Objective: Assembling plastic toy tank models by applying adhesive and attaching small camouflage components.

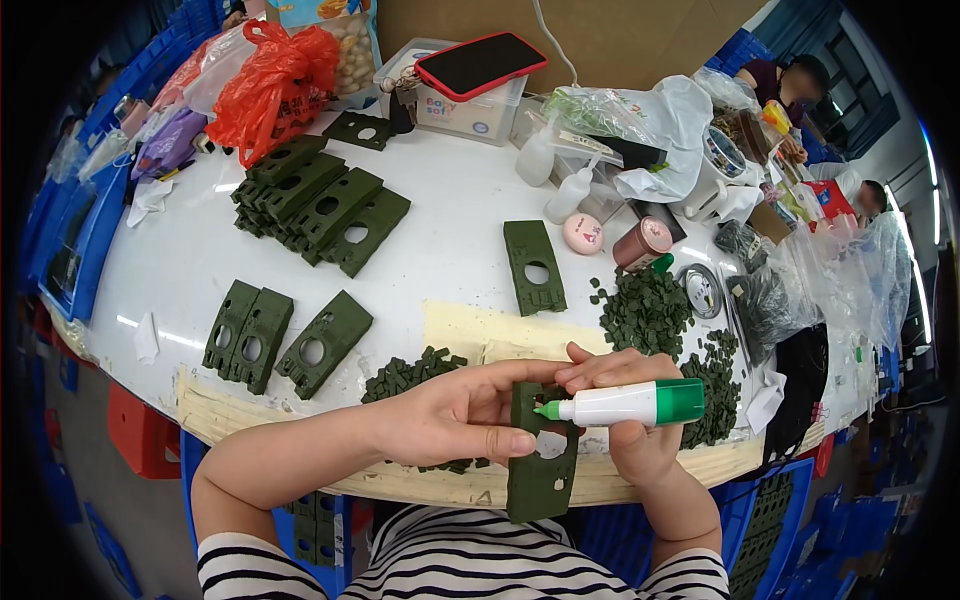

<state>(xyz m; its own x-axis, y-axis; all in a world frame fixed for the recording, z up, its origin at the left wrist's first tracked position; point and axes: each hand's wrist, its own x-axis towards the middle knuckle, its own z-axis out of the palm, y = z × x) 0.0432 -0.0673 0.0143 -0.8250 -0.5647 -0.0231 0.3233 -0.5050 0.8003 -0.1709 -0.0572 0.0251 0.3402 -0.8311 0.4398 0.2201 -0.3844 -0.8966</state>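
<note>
My left hand (pixel 465 410) is closed on a dark green plastic part (pixel 540 485), a long flat piece with a round hole, tilted over the table's near edge. In my right hand (pixel 640 450) lies a white glue bottle (pixel 618 404) with a green base and a green pointed nozzle. The nozzle tip touches or nearly touches the upper end of the part, and the fingers hide some of that spot. Small green pieces lie in a heap (pixel 415 375) beside my left hand. Larger heaps of small pieces (pixel 645 310) spread beyond my right hand.
Matching green parts (pixel 325 345) lie at left, with a stack (pixel 315 200) behind them and a single one (pixel 533 268) ahead. At the back are a red-cased phone (pixel 480 65) on a clear box, a red bag (pixel 275 90) and squeeze bottles (pixel 572 190). Blue crates (pixel 770 520) stand below.
</note>
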